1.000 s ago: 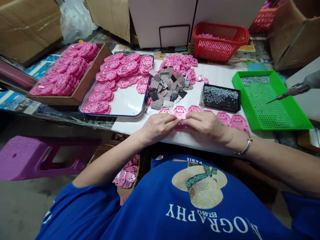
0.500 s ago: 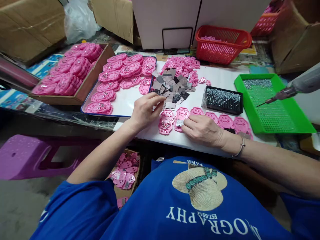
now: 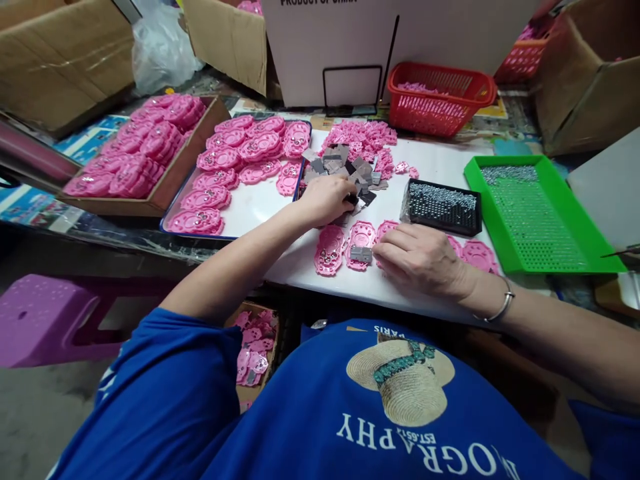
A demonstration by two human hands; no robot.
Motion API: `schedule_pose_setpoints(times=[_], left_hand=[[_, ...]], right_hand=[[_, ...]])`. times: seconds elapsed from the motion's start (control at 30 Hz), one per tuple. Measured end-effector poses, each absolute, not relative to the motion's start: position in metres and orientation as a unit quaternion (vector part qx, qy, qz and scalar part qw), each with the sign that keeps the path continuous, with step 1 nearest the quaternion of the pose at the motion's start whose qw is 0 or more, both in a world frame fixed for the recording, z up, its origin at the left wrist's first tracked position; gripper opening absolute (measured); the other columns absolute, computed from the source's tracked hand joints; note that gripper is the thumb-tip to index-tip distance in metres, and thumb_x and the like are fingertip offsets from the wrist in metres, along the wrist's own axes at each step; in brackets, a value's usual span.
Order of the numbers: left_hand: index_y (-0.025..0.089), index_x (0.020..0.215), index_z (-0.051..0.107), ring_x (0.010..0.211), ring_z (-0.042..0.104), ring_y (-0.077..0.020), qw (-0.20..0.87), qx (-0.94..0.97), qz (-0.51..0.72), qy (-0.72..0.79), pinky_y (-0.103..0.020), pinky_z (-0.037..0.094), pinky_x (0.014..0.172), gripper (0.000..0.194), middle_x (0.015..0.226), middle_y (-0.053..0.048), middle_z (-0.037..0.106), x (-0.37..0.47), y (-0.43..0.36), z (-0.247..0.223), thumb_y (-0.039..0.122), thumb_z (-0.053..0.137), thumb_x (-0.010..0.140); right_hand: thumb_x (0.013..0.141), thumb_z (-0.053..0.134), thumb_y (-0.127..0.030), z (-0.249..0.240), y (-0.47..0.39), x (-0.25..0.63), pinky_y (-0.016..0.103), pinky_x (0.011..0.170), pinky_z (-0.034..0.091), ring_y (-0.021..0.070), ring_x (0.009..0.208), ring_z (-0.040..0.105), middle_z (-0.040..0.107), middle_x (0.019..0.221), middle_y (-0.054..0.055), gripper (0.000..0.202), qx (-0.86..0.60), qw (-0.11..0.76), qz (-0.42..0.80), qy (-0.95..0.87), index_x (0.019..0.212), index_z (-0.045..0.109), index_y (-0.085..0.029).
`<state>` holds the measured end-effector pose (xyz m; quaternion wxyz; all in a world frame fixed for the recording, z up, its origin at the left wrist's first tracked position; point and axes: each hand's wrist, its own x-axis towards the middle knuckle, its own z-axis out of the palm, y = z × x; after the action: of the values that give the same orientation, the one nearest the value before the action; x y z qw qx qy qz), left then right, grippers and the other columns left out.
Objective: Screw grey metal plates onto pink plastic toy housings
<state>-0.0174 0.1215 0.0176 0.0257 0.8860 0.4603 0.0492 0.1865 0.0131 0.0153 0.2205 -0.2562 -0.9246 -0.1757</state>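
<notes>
My left hand (image 3: 327,199) reaches into the pile of small grey and dark metal plates (image 3: 363,175), its fingers bent down and closed at a dark plate. My right hand (image 3: 423,259) lies over the row of pink plastic casings (image 3: 479,256), fingers together; what is under its fingertips is hidden. Just left of those fingertips, a grey metal plate (image 3: 361,254) lies across the lower part of one pink casing (image 3: 361,233). The leftmost pink casing (image 3: 329,250) in the row carries small shiny metal parts.
Behind the plates is a heap of small pink parts (image 3: 360,137). A black screw tray (image 3: 443,207) and a green tray (image 3: 550,267) stand right. Pink casings fill a blue-rimmed tray (image 3: 250,207) and a wooden box (image 3: 200,143) at left. A red basket (image 3: 440,110) stands behind.
My left hand has moved right and onto the metal plates. My right hand has shifted slightly right, uncovering more of the plate on the second casing. The electric screwdriver has nearly left view.
</notes>
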Motion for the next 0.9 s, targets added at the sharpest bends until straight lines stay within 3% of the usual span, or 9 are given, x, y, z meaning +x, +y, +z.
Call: schedule_pose_setpoints(times=[0.23, 0.33, 0.47, 0.6, 0.73, 0.9], left_hand=[[0.019, 0.101, 0.068, 0.099, 0.061, -0.0237, 0.040, 0.876, 0.105, 0.470, -0.030, 0.043, 0.076, 0.023, 0.112, -0.007, 0.061, -0.021, 0.124, 0.018, 0.024, 0.070, 0.078], [0.017, 0.093, 0.068, 0.094, 0.061, -0.0212, 0.059, 0.880, 0.142, 0.449, -0.029, 0.042, 0.075, 0.017, 0.102, -0.006, 0.063, -0.022, 0.127, 0.020, 0.019, 0.071, 0.077], [0.015, 0.085, 0.069, 0.076, 0.059, -0.0148, 0.142, 0.865, 0.228, 0.423, -0.026, 0.041, 0.069, 0.009, 0.079, -0.001, 0.065, -0.027, 0.129, 0.027, 0.013, 0.068, 0.077], [0.013, 0.087, 0.070, 0.071, 0.059, -0.0110, 0.282, 0.830, 0.326, 0.354, -0.024, 0.043, 0.067, 0.010, 0.080, -0.003, 0.067, -0.037, 0.116, 0.038, 0.016, 0.062, 0.084], [0.015, 0.107, 0.069, 0.061, 0.052, -0.0074, 0.404, 0.807, 0.291, 0.318, -0.021, 0.040, 0.056, 0.022, 0.072, 0.001, 0.059, -0.045, 0.089, 0.048, 0.020, 0.061, 0.087], [0.022, 0.144, 0.042, 0.062, 0.049, -0.0068, 0.521, 0.778, 0.245, 0.254, -0.018, 0.042, 0.056, 0.062, 0.071, 0.004, 0.053, -0.050, 0.064, 0.048, 0.016, 0.064, 0.086]], right_hand=[[0.090, 0.054, -0.023, 0.018, 0.015, 0.199, 0.025, 0.065, 0.035, 0.0108, 0.074, 0.049, 0.062, 0.077, 0.004, 0.017, -0.288, 0.239, -0.166, -0.912, 0.082, 0.066, -0.014], [0.090, 0.055, -0.022, 0.021, 0.018, 0.200, 0.024, 0.066, 0.039, 0.0103, 0.075, 0.053, 0.064, 0.079, 0.003, 0.014, -0.303, 0.262, -0.142, -0.905, 0.085, 0.066, -0.014], [0.090, 0.057, -0.022, 0.028, 0.021, 0.201, 0.024, 0.069, 0.044, 0.0108, 0.077, 0.057, 0.065, 0.082, 0.003, 0.013, -0.332, 0.294, -0.097, -0.891, 0.086, 0.066, -0.014], [0.090, 0.056, -0.022, 0.038, 0.022, 0.199, 0.023, 0.070, 0.045, 0.0086, 0.073, 0.058, 0.065, 0.080, 0.002, 0.014, -0.366, 0.322, 0.008, -0.873, 0.084, 0.066, -0.014], [0.088, 0.059, -0.025, 0.044, 0.023, 0.186, 0.022, 0.068, 0.045, 0.0069, 0.071, 0.059, 0.067, 0.080, 0.001, 0.013, -0.425, 0.356, 0.154, -0.818, 0.085, 0.066, -0.015], [0.081, 0.065, -0.032, 0.041, 0.030, 0.160, 0.023, 0.066, 0.048, 0.0076, 0.070, 0.059, 0.067, 0.087, 0.002, 0.025, -0.438, 0.356, 0.381, -0.732, 0.098, 0.063, -0.014]])
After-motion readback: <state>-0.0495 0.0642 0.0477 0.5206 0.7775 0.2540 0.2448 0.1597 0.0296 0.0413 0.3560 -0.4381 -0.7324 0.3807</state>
